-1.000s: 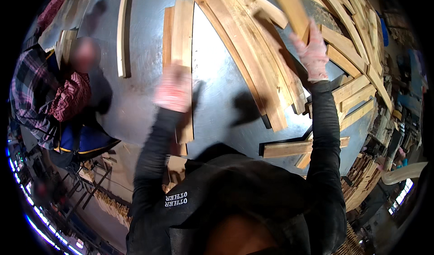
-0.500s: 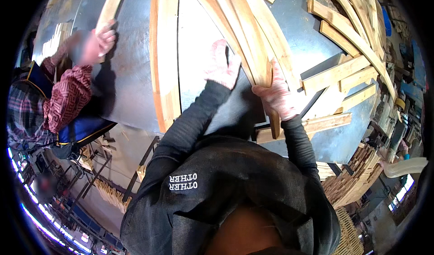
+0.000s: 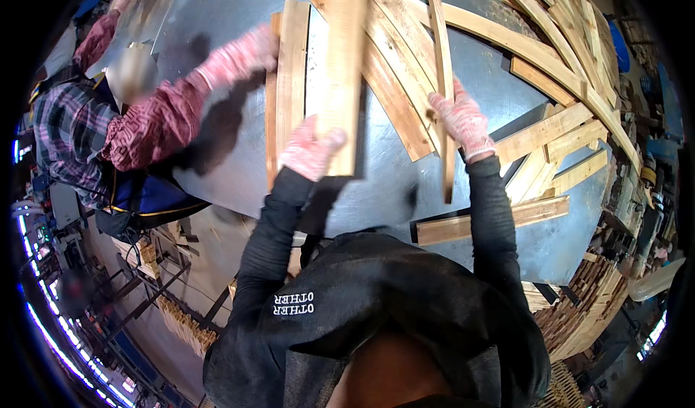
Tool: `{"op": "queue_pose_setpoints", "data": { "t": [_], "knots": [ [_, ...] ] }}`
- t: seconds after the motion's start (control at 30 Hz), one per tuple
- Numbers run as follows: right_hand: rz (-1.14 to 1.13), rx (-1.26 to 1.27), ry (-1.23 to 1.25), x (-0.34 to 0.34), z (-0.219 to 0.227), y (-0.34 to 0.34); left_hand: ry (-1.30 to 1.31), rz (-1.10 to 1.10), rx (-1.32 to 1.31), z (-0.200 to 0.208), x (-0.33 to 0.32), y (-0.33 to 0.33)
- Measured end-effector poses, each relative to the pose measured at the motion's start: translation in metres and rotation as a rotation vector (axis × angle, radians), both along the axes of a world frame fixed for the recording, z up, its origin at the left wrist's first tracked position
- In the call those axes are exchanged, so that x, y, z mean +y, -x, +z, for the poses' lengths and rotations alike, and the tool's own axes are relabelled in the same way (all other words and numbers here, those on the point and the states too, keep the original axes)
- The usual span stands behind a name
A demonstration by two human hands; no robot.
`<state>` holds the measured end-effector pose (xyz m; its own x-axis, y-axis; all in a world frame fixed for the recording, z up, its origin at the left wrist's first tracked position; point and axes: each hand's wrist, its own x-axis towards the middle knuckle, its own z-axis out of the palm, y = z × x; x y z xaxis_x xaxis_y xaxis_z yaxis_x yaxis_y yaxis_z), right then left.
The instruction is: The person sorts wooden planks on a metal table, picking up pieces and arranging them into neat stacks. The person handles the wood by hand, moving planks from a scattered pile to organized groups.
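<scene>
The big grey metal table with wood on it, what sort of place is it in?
Probably a woodworking shop. Long, pale wooden strips, some curved, lie on the wide grey metal table, brown wooden pieces are stacked past its edge, and a co-worker in a plaid shirt is beside it.

Matt bare-wood planks (image 3: 344,82), glossy metal counter (image 3: 391,202)
The planks look smooth and grained; the counter is smooth and reflective; the gloves (image 3: 310,153) are knitted cloth, the dark sleeves (image 3: 269,230) matt, wrinkled fabric.
</scene>
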<state>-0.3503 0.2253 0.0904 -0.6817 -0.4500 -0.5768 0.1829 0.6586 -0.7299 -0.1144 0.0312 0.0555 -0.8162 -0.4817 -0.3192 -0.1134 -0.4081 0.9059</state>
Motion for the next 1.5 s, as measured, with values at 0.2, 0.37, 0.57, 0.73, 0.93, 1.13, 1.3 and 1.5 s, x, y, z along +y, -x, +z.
{"op": "queue_pose_setpoints", "data": {
  "t": [0.2,0.37,0.57,0.73,0.93,1.13,1.3,1.5],
  "knots": [
    [0.271,0.578,-0.572,-0.035,0.002,0.069,0.666,0.014,-0.533,-0.015,-0.14,-0.05],
    [0.348,1.13,-0.68,-0.017,-0.044,0.191,0.376,0.111,-0.353,0.009,-0.132,-0.032],
    [0.542,0.999,-0.862,-0.019,-0.064,0.246,0.646,0.155,-0.371,-0.022,-0.165,-0.042],
    [0.725,0.947,-0.815,-0.087,-0.04,0.187,0.658,0.143,-0.588,-0.086,-0.249,-0.062],
    [0.607,0.815,-0.836,-0.125,-0.056,0.114,1.469,0.376,-0.885,-0.007,-0.18,-0.002],
    [0.627,0.589,-0.767,-0.112,-0.039,0.072,1.199,0.115,-1.131,-0.084,-0.015,0.079],
    [0.577,0.391,-0.725,-0.069,-0.028,0.042,0.874,0.328,-0.893,-0.078,-0.002,0.103],
    [0.437,0.011,0.231,-0.005,-0.015,0.057,0.596,0.222,-0.613,-0.076,-0.041,0.096]
  ]
}}
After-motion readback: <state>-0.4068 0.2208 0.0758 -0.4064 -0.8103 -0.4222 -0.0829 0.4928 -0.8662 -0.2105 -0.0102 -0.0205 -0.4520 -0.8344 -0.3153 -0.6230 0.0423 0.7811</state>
